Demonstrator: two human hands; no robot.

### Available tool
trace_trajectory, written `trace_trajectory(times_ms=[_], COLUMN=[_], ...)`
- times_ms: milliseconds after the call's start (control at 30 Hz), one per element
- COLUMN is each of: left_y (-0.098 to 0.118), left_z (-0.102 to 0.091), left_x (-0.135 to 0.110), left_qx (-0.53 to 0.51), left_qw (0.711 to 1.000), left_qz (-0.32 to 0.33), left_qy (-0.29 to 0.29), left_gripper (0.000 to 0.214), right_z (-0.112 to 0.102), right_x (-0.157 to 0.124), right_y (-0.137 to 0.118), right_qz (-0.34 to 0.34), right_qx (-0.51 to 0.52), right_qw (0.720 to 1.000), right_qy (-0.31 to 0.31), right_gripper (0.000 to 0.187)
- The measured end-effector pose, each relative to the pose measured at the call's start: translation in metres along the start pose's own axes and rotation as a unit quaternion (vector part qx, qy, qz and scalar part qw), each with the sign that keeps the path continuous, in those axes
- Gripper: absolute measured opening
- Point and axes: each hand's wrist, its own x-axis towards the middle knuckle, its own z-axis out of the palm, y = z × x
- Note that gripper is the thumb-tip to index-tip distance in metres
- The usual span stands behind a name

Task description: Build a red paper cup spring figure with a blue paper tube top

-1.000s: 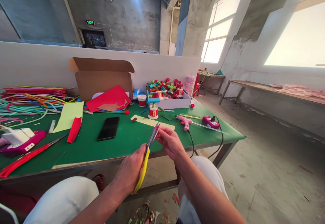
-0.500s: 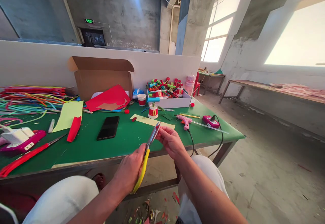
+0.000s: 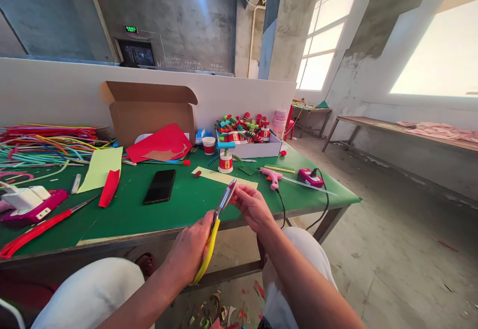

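My left hand [image 3: 190,249] is closed around yellow-handled scissors [image 3: 212,247], whose blades point up and away from me over the table's front edge. A small piece of red paper [image 3: 232,187] is pinched in the fingertips of my right hand [image 3: 253,207], right at the blade tips. The blades look nearly closed, and part of the paper is hidden behind them. Beyond my hands stands a red-and-white paper cup figure [image 3: 225,163] with coiled arms and a blue roll on top. Beside it lies a pale yellow paper strip [image 3: 212,177].
On the green table [image 3: 127,219] lie a phone [image 3: 160,186], red-handled scissors [image 3: 41,230], a pink glue gun [image 3: 272,175] and a power socket [image 3: 310,178] with its cord. Pipe cleaners [image 3: 45,147] are piled left. A white box [image 3: 261,150] holds several cup figures. Paper scraps litter the floor.
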Motion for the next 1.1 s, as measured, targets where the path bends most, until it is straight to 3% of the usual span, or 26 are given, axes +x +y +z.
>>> trace_trajectory(times_ms=[1100], left_y=[0.0020], left_z=[-0.0100], left_x=[-0.0052], left_qx=[-0.015], left_qw=[0.999], left_qz=[0.008], left_qy=[-0.031], left_gripper=[0.033], right_z=[-0.0019], right_x=[-0.0004], right_y=[-0.0063], right_qz=[-0.003], right_qx=[-0.025], right_qw=[1.000], right_qy=[0.013], right_gripper=[0.036])
